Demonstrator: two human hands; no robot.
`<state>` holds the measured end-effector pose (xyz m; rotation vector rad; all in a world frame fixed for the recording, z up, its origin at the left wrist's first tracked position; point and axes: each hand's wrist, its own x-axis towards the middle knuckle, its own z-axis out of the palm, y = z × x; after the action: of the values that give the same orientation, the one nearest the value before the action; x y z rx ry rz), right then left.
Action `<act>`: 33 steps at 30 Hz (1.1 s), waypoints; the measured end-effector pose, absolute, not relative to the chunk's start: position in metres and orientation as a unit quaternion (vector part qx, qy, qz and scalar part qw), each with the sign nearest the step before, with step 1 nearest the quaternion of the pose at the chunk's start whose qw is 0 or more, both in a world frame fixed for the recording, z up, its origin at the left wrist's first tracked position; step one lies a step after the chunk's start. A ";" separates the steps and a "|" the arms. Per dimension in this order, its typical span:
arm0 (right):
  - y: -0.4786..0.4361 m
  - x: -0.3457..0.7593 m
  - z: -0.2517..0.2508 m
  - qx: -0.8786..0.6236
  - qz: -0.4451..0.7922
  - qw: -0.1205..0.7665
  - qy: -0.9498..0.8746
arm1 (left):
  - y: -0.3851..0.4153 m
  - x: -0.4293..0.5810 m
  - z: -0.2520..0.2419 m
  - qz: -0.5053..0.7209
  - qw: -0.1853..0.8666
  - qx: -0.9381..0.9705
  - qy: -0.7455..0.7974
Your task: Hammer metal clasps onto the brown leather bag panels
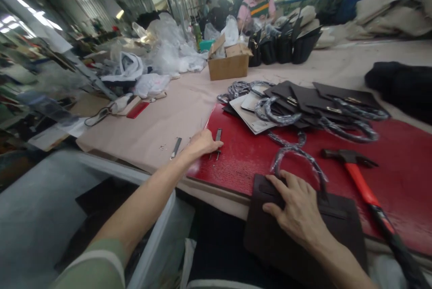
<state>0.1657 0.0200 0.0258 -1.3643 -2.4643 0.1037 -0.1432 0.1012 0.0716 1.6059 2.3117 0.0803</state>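
Observation:
My left hand (203, 143) reaches over the left edge of the red mat, its fingers close together at a small dark metal piece (218, 134). Small thin metal bits lie under the fingertips; whether anything is pinched cannot be made out. My right hand (299, 201) lies spread on a dark brown bag panel (337, 230), thumb apart from the fingers. That panel overhangs the table's near edge towards my lap. Its plastic-wrapped handle (281, 156) arches up beyond my fingers onto the mat. A small dark blade-like tool (176, 147) rests left of my left hand.
A hammer (359, 178) with a red and black handle lies right on the red mat (398, 163). Behind are stacked dark panels (303, 100) with wrapped handles, a cardboard box (228, 67) and black bags (285, 48). A pale bin (158, 235) stands lower left. Another person (256, 7) is across the table.

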 end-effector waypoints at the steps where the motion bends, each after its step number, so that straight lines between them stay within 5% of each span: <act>1: 0.019 0.165 0.029 -0.482 0.049 0.157 -0.861 | 0.107 -0.136 0.072 0.020 0.165 0.557 0.814; 8: 0.016 0.162 0.039 -0.505 0.102 0.135 -0.846 | 0.116 -0.126 0.076 0.052 0.259 0.521 0.812; 14: 0.016 0.163 0.036 -0.502 0.101 0.147 -0.846 | 0.068 -0.109 0.067 0.409 0.410 0.490 0.651; 17: 0.016 0.163 0.035 -0.503 0.100 0.146 -0.846 | 0.035 -0.084 0.054 0.548 0.389 0.512 0.535; 24: 0.016 0.161 0.037 -0.504 0.099 0.145 -0.846 | -0.003 -0.048 0.024 0.531 0.225 0.637 0.512; 33: 0.016 0.162 0.035 -0.498 0.097 0.158 -0.847 | -0.002 -0.053 0.015 0.535 0.256 0.582 0.556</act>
<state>0.1625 0.0157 0.0351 -1.4245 -2.4236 0.2769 -0.0526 -0.0025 0.0152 1.5811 1.5091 1.4526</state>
